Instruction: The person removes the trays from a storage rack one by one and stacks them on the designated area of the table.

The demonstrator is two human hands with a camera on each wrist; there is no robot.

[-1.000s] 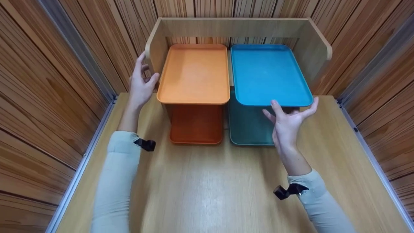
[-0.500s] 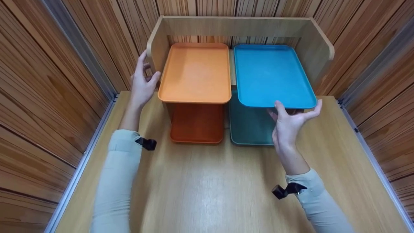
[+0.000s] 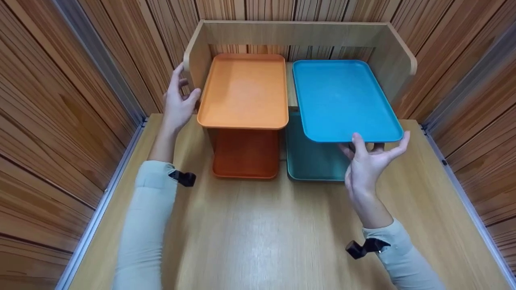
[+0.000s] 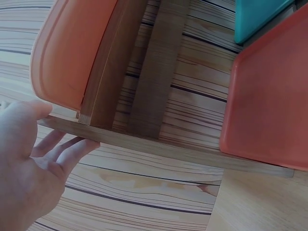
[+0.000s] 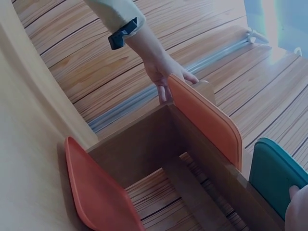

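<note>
A two-level wooden shelf (image 3: 294,33) holds trays side by side. My right hand (image 3: 365,171) grips the front edge of the blue tray (image 3: 344,100) on the upper right, thumb at the rim and other fingers underneath. That tray juts out further than the orange tray (image 3: 246,92) beside it. My left hand (image 3: 177,108) holds the shelf's left side panel. In the left wrist view, the thumb lies on one side of this panel (image 4: 183,155) and the fingers on the other.
On the lower level sit a dark orange tray (image 3: 246,155) at left and a teal tray (image 3: 312,161) at right, partly covered by the blue one. The shelf stands on a wooden table (image 3: 254,237) between wood-panelled walls (image 3: 52,100) with metal edging.
The blue tray has slid forward and slightly right with my right hand, showing more shelf board behind and beside it. My left hand stays on the side panel.
</note>
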